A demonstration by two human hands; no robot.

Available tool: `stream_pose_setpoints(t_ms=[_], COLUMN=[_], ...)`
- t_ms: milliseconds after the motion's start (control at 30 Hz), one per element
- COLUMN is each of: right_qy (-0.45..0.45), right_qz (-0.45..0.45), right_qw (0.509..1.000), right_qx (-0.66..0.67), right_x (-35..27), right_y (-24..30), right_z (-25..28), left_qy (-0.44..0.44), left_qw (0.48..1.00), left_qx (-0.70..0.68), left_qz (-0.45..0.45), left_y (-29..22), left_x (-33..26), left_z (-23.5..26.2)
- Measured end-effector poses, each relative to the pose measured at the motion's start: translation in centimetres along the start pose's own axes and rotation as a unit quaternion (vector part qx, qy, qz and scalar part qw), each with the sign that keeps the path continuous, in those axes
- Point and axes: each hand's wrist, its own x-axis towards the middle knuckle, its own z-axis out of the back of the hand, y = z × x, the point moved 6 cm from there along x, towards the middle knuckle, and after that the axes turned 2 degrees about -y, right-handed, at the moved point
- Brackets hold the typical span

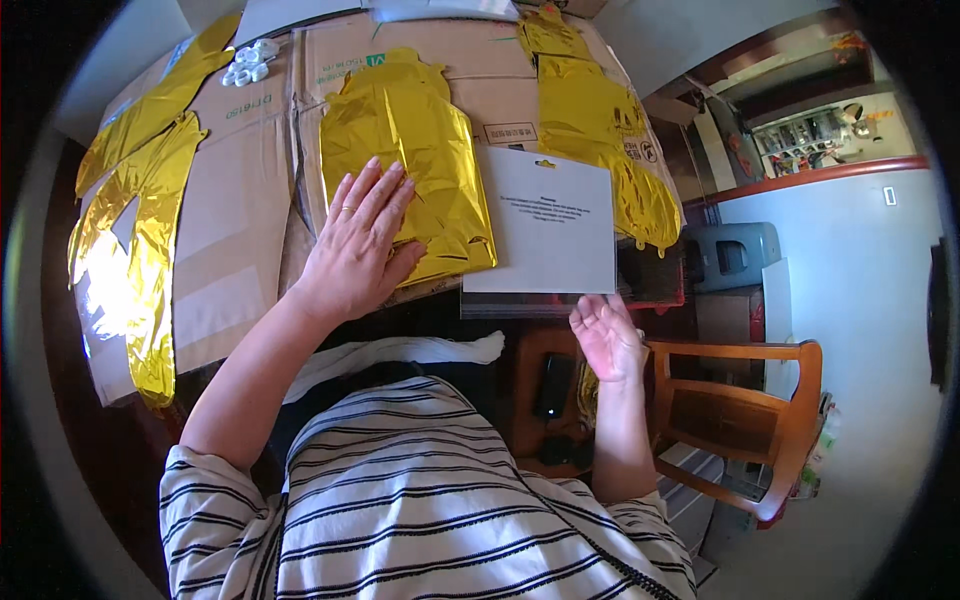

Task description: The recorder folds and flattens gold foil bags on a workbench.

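Observation:
My left hand [365, 235] lies flat, fingers stretched, on a folded gold foil balloon [410, 150] spread over cardboard. A ring shows on one finger. Just right of that foil, partly under its edge, is a white card [550, 220] with a hang hole and small print. It sits in a clear plastic bag [520, 305] whose lower flap hangs past the cardboard edge. My right hand [612, 340], palm turned up, has its fingers curled at the bag's lower right corner. Its fingertips are slightly blurred there.
More gold foil balloons lie at the left [155, 230] and right [590, 120] of the cardboard [240, 200]. Small white rolls [250, 62] sit at the far left. A wooden chair [740, 400] and a grey-blue plastic stool [735, 255] stand at the right.

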Motion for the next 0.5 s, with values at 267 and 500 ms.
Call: stream_pose_setpoints(t_ms=[267,500], right_qy=[-0.035,-0.127], right_qz=[-0.024,0.005], right_qw=[0.996,0.992], right_qx=[0.084,-0.017], right_x=[0.7,0.3], right_y=[-6.0,-3.4], right_z=[-2.8,-2.5], left_qy=[0.005,-0.002], left_qw=[1.000,1.000], left_qx=[0.005,-0.016], left_qz=[0.002,0.001], left_y=[0.1,0.1], left_x=[0.0,0.0], left_z=[0.0,-0.1])
